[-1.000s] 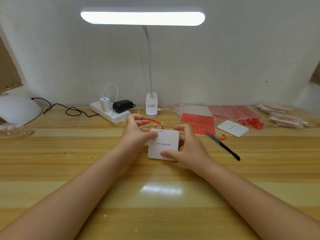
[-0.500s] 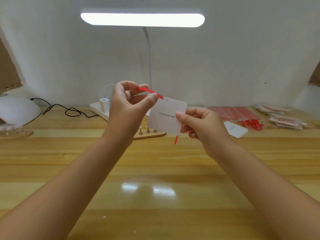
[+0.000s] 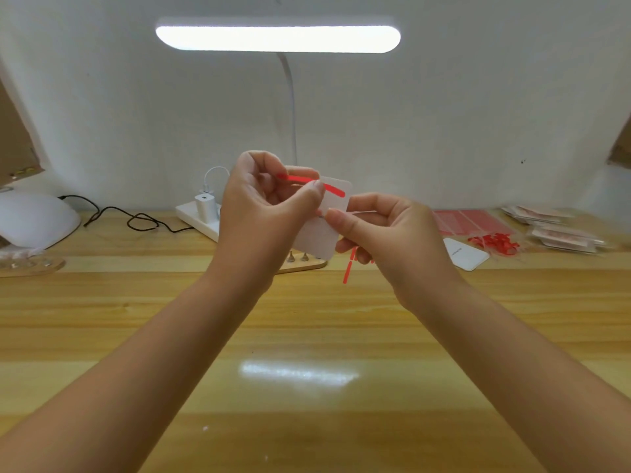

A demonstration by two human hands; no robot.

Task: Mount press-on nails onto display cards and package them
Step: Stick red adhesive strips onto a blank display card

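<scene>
**Q:** Across the whole view, what takes up the most room?

**A:** Across the bottom runs the wooden table, with a white wall behind it. A desk lamp throws a long lit bar above the hands, and its thin neck drops behind them. At far left sits a white domed device, and beside it a black cable snakes toward a white power strip carrying a white charger plug.

**Q:** And the hands?

**A:** Both are raised above the table, near its middle. The left hand has curled fingers and a thumb that pinch a red strip against the upper edge of the display card. The right hand pinches that same white card at its right side, thumb on the front.

**Q:** Any writing readable on the card?

**A:** No. A dark speck of print peeks out beside the right thumb, too hidden to read. A second card lies flat at the right; its small print is too blurred to make out.

**Q:** What else is red?

**A:** A second red strip hangs below the right hand's fingers. Sheets of red strips lie flat on the table to the right, near a heap of red scraps and a pile of clear packets.

**Q:** Smallest things?

**A:** A wooden nail stand with little pegs shows just under the held card.
</scene>
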